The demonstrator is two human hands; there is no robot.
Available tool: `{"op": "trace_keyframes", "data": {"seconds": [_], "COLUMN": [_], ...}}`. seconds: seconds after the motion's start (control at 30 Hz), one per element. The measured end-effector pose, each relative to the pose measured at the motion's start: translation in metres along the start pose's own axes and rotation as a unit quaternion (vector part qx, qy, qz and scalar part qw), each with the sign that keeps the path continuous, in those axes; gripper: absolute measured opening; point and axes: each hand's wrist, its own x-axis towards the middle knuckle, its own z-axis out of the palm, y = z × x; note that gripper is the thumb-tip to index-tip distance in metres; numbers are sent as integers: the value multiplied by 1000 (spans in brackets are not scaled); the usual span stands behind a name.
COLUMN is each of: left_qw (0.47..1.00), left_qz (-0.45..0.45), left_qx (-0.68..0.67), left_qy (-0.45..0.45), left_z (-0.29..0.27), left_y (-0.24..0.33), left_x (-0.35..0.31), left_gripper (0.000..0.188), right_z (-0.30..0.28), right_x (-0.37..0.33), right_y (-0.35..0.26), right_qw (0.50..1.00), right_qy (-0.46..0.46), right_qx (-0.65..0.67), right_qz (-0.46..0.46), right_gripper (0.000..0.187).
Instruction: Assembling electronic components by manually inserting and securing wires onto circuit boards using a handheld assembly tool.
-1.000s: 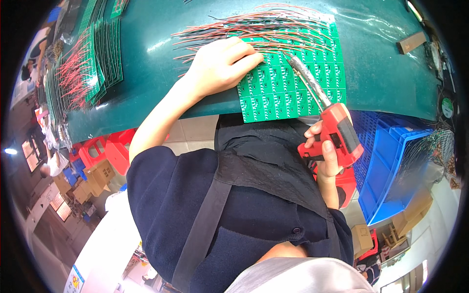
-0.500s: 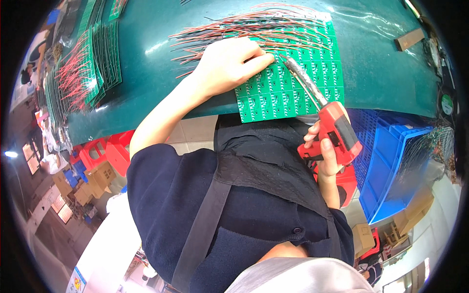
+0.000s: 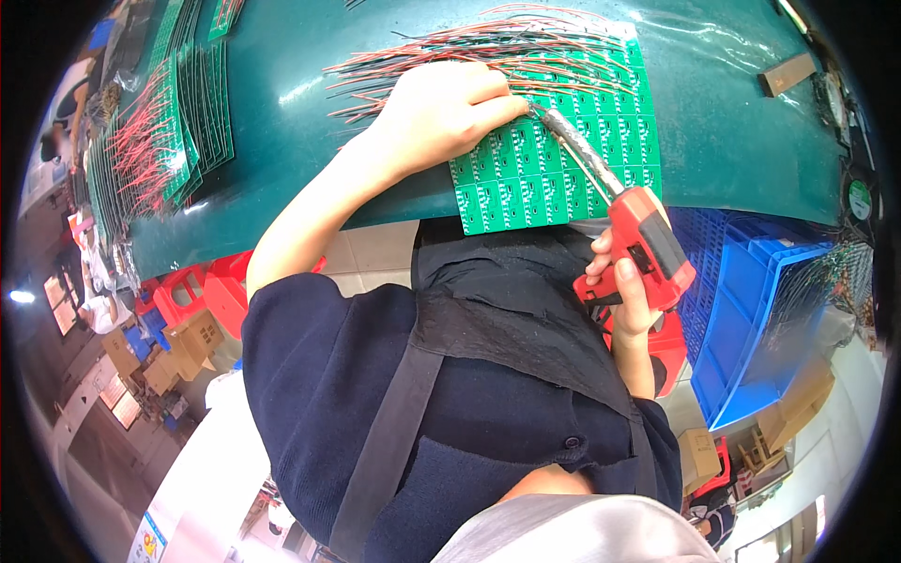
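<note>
A panel of green circuit boards [image 3: 526, 202] lies at the table's near edge, with many thin red and black wires [image 3: 469, 42] spread over its far part. My left hand [image 3: 450, 113] rests over the panel's left side, thumb and forefinger pinched together on a thin wire, most of it hidden by the fingers. In my right hand [image 3: 629, 281] is a red soldering gun [image 3: 648, 239], gripped by its handle. Its long metal barrel points up and left, and the tip meets the board right beside my left fingertips.
Stacked green circuit boards [image 3: 202, 122] with red wires stand at the table's left. A small brown block [image 3: 786, 75] lies at the far right of the green tabletop [image 3: 291, 169]. Blue crates [image 3: 751, 319] stand below on the right, red stools [image 3: 225, 291] on the left.
My left hand has shifted slightly up and to the right, its fingertips now closer to the soldering tip. The soldering gun has moved slightly up and left.
</note>
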Motion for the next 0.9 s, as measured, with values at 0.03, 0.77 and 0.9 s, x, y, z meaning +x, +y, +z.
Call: {"op": "trace_keyframes", "data": {"seconds": [0.03,0.77,0.9], "left_qw": [1000,999,998], "left_qz": [-4,-37,-56], "left_qx": [0,-28,-29], "left_qy": [-4,19,16], "left_z": [1,6,7], "left_y": [0,8,8], "left_x": [-1,13,14], "left_gripper": [21,22,22], "right_z": [2,-12,-10], "right_x": [0,0,1], "right_y": [-1,7,6], "right_qw": [1000,998,996], "right_qy": [8,13,11], "right_qx": [13,45,76], "right_qz": [-16,-49,-44], "right_gripper": [38,46,50]}}
